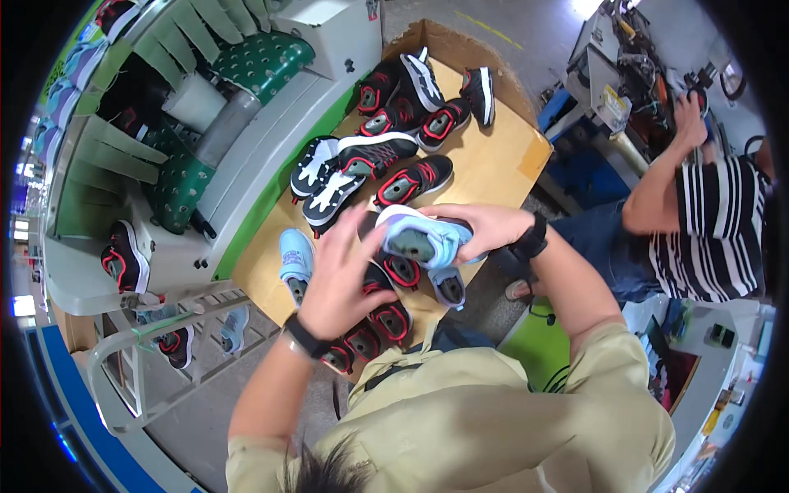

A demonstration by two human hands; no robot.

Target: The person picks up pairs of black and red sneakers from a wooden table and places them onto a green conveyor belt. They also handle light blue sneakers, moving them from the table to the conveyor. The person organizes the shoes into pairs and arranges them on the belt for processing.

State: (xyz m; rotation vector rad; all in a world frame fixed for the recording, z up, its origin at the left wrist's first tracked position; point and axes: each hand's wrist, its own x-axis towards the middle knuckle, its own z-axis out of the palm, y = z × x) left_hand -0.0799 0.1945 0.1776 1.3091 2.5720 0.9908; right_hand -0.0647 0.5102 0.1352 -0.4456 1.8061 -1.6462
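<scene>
My right hand [489, 226] grips a light blue sneaker [448, 234] by one end, its grey inside facing up, above a cardboard-lined surface [485, 177]. Fingers apart, my left hand [337, 271] is raised just left of that sneaker and looks empty; whether its fingertips touch the shoe I cannot tell. Beneath lie black sneakers with red linings [390, 320], partly covered by my hands. A second light blue sneaker [296, 255] rests left of my left hand, and another [449, 287] sits under the held one.
Several black sneakers [378, 152] are heaped farther back, some showing white soles. On the left stands a grey machine [246, 152] with green perforated rollers and hanging strips. A metal rack [164, 386] holds more shoes. At right, a person in a striped shirt [707, 230] works at equipment.
</scene>
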